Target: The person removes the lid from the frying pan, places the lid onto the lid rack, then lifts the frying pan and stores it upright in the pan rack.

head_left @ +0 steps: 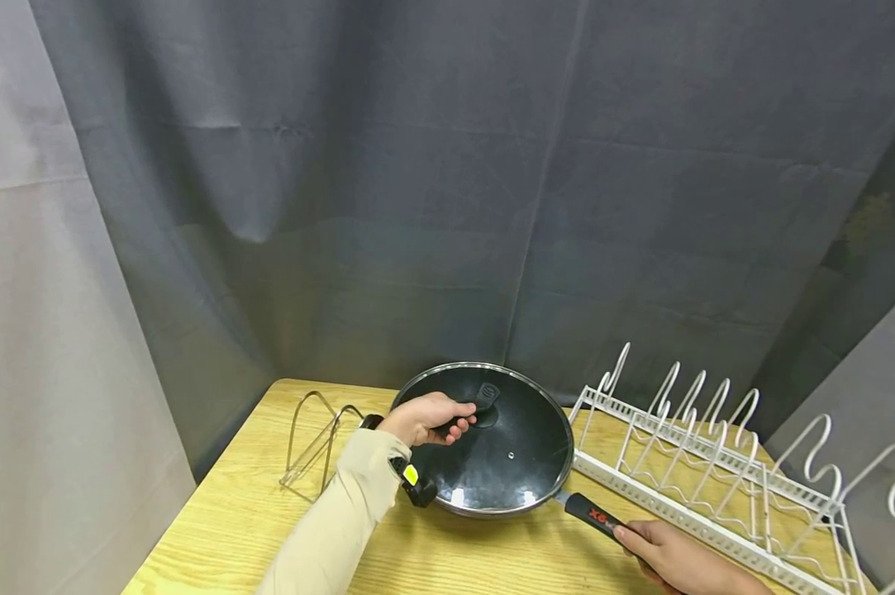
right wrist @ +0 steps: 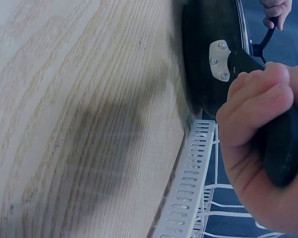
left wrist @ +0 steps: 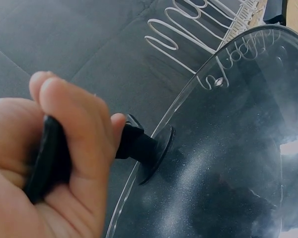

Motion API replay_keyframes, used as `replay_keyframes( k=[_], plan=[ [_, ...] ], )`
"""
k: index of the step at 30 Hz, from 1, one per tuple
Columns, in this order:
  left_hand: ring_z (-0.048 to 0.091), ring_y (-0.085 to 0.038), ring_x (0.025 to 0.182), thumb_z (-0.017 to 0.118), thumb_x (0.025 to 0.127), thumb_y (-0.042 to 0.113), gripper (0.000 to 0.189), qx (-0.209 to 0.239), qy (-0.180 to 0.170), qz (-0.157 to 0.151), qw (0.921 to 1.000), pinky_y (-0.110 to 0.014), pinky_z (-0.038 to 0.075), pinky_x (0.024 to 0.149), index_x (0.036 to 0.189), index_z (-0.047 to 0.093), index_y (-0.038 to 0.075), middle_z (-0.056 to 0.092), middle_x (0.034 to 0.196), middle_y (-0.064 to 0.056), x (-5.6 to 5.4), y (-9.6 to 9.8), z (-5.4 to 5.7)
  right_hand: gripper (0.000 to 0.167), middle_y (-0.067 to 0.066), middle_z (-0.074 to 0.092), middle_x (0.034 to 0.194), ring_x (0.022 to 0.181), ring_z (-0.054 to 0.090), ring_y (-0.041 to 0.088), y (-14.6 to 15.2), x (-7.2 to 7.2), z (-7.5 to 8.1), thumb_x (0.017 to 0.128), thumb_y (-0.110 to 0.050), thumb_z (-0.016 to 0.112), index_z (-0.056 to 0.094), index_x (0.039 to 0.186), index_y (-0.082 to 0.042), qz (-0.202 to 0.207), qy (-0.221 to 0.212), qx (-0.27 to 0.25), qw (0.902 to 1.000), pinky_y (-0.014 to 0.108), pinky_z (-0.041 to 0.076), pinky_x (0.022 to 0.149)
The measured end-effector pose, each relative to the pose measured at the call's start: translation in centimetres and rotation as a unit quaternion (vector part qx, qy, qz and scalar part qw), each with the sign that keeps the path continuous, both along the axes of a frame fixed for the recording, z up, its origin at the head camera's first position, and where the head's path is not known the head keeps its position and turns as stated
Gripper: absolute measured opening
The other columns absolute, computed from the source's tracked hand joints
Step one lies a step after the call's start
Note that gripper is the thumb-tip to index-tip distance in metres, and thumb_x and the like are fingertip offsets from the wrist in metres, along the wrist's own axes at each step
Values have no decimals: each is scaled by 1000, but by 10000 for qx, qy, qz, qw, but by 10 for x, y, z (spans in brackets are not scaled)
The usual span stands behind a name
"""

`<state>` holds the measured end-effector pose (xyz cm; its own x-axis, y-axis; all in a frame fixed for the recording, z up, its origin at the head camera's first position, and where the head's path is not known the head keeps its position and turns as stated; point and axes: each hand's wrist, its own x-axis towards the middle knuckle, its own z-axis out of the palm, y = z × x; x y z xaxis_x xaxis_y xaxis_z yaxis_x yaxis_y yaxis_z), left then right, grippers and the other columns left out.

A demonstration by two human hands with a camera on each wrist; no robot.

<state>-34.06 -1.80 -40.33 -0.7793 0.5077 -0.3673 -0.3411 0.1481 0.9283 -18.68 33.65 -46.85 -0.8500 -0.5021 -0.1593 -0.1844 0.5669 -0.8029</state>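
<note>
Curled fingers of the left hand [left wrist: 54, 163] grip the black knob [left wrist: 139, 144] of the round glass lid [head_left: 492, 446]; only the right-wrist view shows the rivets. Right hand [head_left: 678, 558] grips the black pan handle [head_left: 592, 516], pan on the wooden tabletop [head_left: 231, 521].

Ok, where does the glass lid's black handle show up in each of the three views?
Head: lid handle at centre, gripped by the left hand.
Left wrist: left of centre, running into the fist.
Right wrist: top right corner, small.
Shared landmark: white rack.
</note>
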Motion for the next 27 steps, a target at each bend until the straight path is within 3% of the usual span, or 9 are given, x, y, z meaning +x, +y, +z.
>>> replay_keyframes(
  k=[13,21,27],
  plan=[
    [39,-2,43,50,99,17,22,78,121,-11,9999,-13,36,42,85,54,0,43,56,5,1,-2,-1,41,-6,46,52,35,40,3,-1,0,5,103,-35,35,49,78,-6,-185,-455,-139,9987,17,33,31],
    [39,-2,45,50,98,17,23,-4,260,133,9996,-13,37,42,84,55,0,44,57,5,1,-3,-1,45,-5,45,52,33,40,3,-2,-1,7,103,-37,36,51,83,1,-263,-824,-316,9958,18,34,33],
    [39,-1,46,50,99,16,21,48,284,163,9995,-12,37,43,91,55,-3,44,58,5,3,-3,-1,42,-6,46,50,33,41,2,-2,-1,6,103,-35,35,51,79,-4,-148,-638,-287,9974,17,34,32]
  ],
)
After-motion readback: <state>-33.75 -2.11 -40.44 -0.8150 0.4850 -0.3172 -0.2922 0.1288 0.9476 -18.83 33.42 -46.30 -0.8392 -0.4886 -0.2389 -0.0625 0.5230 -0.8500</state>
